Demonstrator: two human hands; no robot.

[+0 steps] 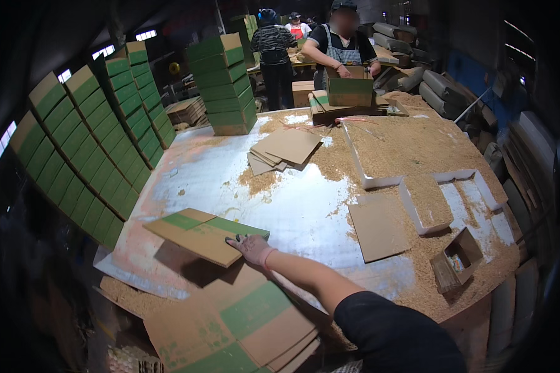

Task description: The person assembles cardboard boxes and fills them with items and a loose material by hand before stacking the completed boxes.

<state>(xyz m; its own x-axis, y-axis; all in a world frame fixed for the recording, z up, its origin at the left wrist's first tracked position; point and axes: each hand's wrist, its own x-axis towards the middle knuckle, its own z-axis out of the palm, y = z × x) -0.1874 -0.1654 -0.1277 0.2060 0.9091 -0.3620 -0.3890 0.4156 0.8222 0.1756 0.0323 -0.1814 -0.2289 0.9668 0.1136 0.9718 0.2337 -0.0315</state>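
Note:
My right hand point(252, 248), in a pale glove with dark fingertips, grips the right edge of a flat, folded cardboard box point(200, 235). This box is brown with a green band and is held tilted over the near left of the table, with a shadow beneath it. Below it, several more flattened cardboard boxes point(256, 307) lie stacked at the table's near edge. My left hand is out of view. Right of my forearm, a loose cardboard sheet point(378, 231) lies on the table.
Wood shavings point(401, 140) cover much of the white table point(205, 177). White foam blocks point(424, 205) and a small open cardboard box point(457, 261) are at right. Cardboard sheets point(287, 147) lie mid-table. Tall green box stacks point(84, 154) stand left. Opposite, a person handles an open box point(350, 91).

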